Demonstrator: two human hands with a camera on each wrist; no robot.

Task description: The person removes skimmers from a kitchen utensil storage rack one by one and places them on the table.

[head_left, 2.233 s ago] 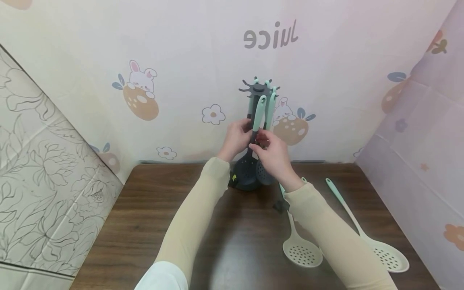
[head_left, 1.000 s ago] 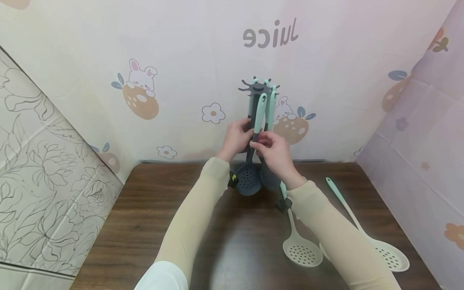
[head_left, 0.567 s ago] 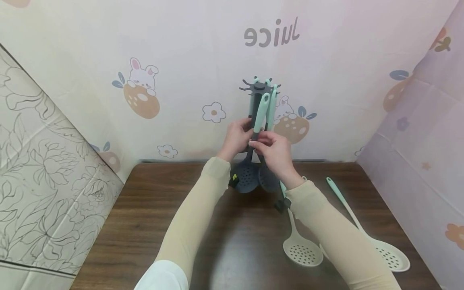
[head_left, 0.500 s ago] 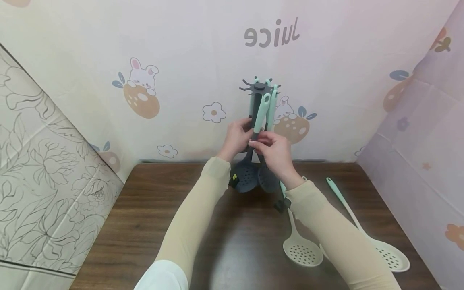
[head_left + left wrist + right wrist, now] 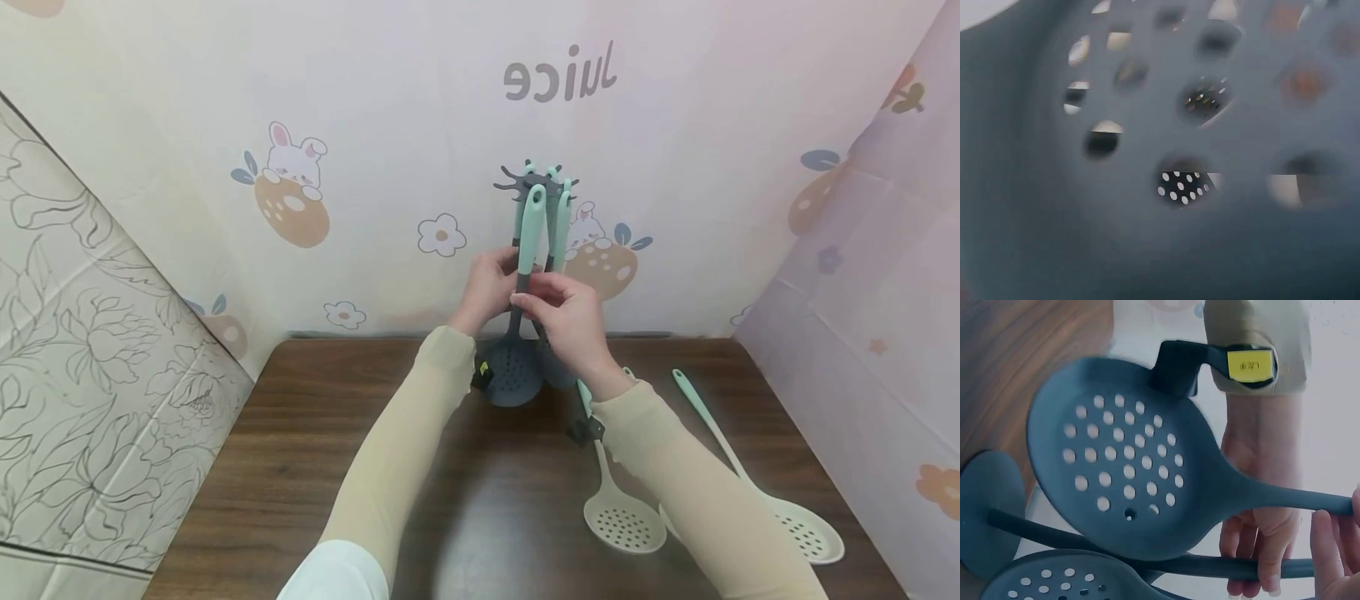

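My left hand (image 5: 486, 292) grips the pole of a dark utensil stand, its spider-like hook top (image 5: 512, 185) above; the right wrist view shows the pole (image 5: 1210, 567) and round base (image 5: 991, 515). With thumb and fingers, my right hand (image 5: 576, 327) pinches the dark neck of a skimmer (image 5: 1194, 467). That skimmer's mint handle (image 5: 532, 225) points up, its holed end right at the hooks, and its perforated head hangs low. Other mint-handled utensils hang on the stand, including a second slotted head (image 5: 1041, 557). The skimmer's perforated surface (image 5: 1147, 119) fills the left wrist view.
On the brown wooden table (image 5: 352, 417), a cream skimmer (image 5: 637, 498) with a mint handle lies below my right forearm. Another longer cream skimmer (image 5: 821, 542) lies farther right, partly behind the sleeve. A patterned cloth wall (image 5: 375, 167) stands close behind the stand.
The held skimmer's handle has shifted up and left, its tip now overlapping the hook top. Its head has swung slightly right and down. The left hand stays on the pole.
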